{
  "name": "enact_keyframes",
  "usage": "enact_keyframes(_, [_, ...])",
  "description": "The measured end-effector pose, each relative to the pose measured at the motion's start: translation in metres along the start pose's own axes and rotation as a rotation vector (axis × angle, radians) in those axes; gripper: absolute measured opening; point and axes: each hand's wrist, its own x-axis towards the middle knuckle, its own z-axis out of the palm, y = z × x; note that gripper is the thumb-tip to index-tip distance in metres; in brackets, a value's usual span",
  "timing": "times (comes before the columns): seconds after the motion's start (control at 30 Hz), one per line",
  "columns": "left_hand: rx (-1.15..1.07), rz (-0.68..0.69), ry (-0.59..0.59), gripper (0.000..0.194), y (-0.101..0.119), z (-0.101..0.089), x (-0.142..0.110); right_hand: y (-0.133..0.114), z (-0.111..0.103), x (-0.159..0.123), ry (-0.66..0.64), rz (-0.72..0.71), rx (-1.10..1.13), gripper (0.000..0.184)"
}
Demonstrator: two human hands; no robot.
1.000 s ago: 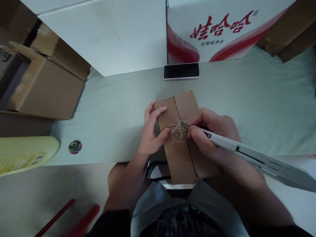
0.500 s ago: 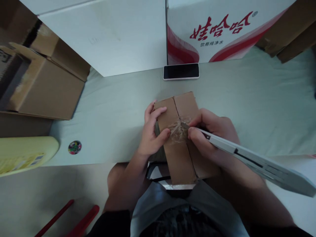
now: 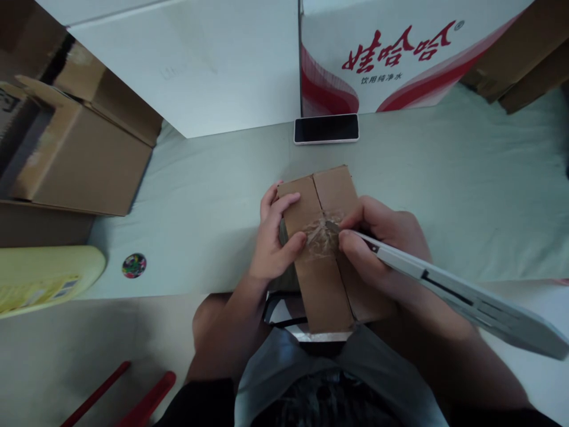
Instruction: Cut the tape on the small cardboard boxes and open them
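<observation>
A small brown cardboard box (image 3: 322, 290) rests at the table's near edge, angled, with a seam running along its top. Crumpled clear tape (image 3: 320, 238) crosses the middle of that seam. My left hand (image 3: 276, 237) grips the box's left side, thumb and fingers lying over the top face. In my right hand (image 3: 382, 237) is a grey-white box cutter (image 3: 448, 279), pinched close to its blade, handle stretching to the lower right. Its blade tip touches the bunched tape at the seam. The right fingers hide part of the box's right side.
A phone (image 3: 326, 129) lies before a white carton with red lettering (image 3: 395, 59). Opened cardboard boxes (image 3: 89, 154) stand at left, above a yellow bottle (image 3: 48, 279) and a round sticker-like disc (image 3: 134, 265). Red bars (image 3: 146, 400) show over the floor.
Almost nothing differs. The box cutter's rear end has dipped very slightly; both hands and the box stay in place.
</observation>
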Motion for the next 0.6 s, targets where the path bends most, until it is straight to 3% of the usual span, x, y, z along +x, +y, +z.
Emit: enact_keyframes(0.6, [-0.012, 0.04, 0.022, 0.064, -0.0008, 0.0008, 0.0, 0.002, 0.0007, -0.0025, 0.013, 0.034, 0.103, 0.007])
